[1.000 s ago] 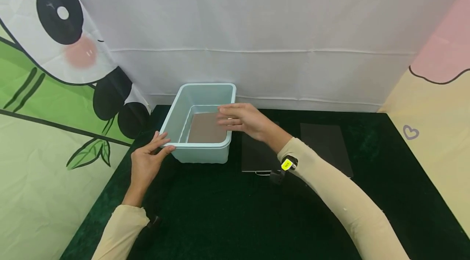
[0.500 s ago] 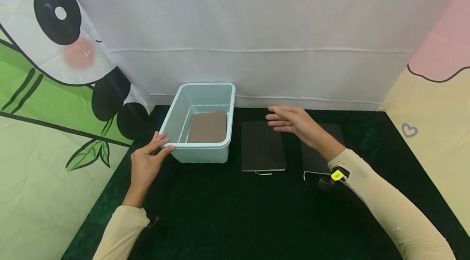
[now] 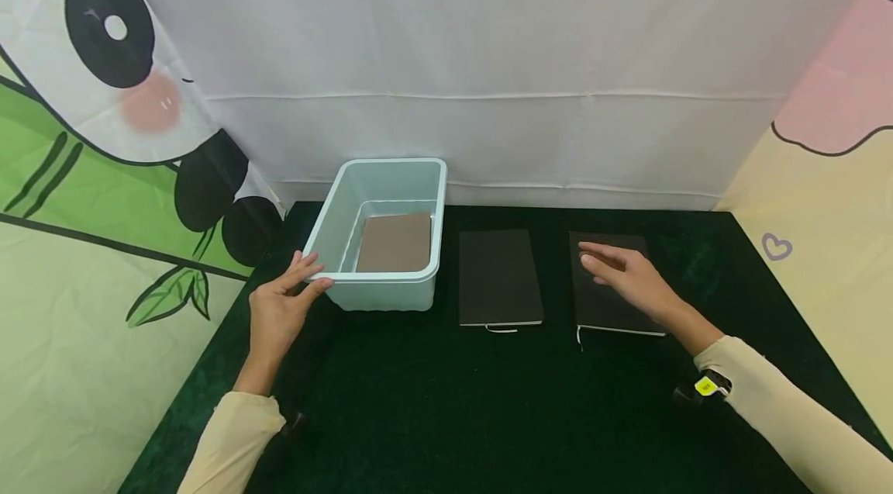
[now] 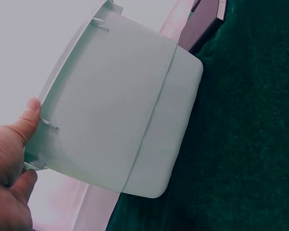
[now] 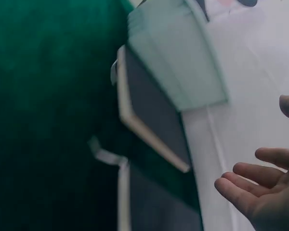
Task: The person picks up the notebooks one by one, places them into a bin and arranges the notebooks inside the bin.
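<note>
A pale blue plastic bin (image 3: 380,292) stands at the left of the table, and a flat grey-brown rectangle (image 3: 394,243), perhaps a notebook, lies on its floor. My left hand (image 3: 279,316) holds the bin's near left corner, thumb and fingers about the rim, as the left wrist view also shows. Two dark notebooks lie right of the bin: a middle notebook (image 3: 498,277) and a right notebook (image 3: 607,300), each with a pale ribbon at its near edge. Over the right notebook is my right hand (image 3: 631,281), fingers extended, holding nothing and partly covering the cover.
A dark green cloth (image 3: 446,409) covers the table. Behind it hangs a white fabric backdrop (image 3: 488,91), close to the bin's far end. Printed cartoon panels (image 3: 202,222) flank the table at both sides.
My right hand has moved right from beside the bin, past the middle notebook, to over the right notebook. My left hand and the bin have stayed in place.
</note>
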{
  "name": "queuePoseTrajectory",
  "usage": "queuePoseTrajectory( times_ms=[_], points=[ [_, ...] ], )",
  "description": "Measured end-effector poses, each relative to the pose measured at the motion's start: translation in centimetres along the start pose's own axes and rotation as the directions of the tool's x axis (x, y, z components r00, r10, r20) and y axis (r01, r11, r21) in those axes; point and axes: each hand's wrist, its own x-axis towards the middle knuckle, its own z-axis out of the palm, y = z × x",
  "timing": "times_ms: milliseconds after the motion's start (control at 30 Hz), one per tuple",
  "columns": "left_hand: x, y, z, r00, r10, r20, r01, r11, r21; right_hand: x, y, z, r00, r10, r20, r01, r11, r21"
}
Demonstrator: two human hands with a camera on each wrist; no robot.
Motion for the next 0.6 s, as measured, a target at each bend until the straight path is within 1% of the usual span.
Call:
queuePoseTrajectory(
  times_ms=[167, 333, 467, 600],
  points=[
    [0.0, 0.0, 0.0, 1.0, 0.0, 0.004, 0.0, 1.0, -0.001, -2.0, 2.4, -1.0, 0.999, -0.006, -0.044, 0.002, 0.997, -0.072],
    [0.0, 0.0, 0.2, 1.0, 0.004, 0.002, -0.004, 1.0, 0.011, -3.6, 4.6, -1.8, 0.995, 0.031, -0.093, -0.042, 0.992, -0.122],
    [0.1, 0.1, 0.2, 1.0, 0.006, -0.003, -0.006, 1.0, 0.013, -4.7, 6.4, -2.2, 0.993, 0.055, -0.108, -0.069, 0.989, -0.128],
    [0.0, 0.2, 0.2, 1.0, -0.006, -0.003, 0.006, 1.0, 0.013, -5.5, 7.7, -2.4, 0.99, 0.079, -0.114, -0.093, 0.988, -0.124]
  ],
)
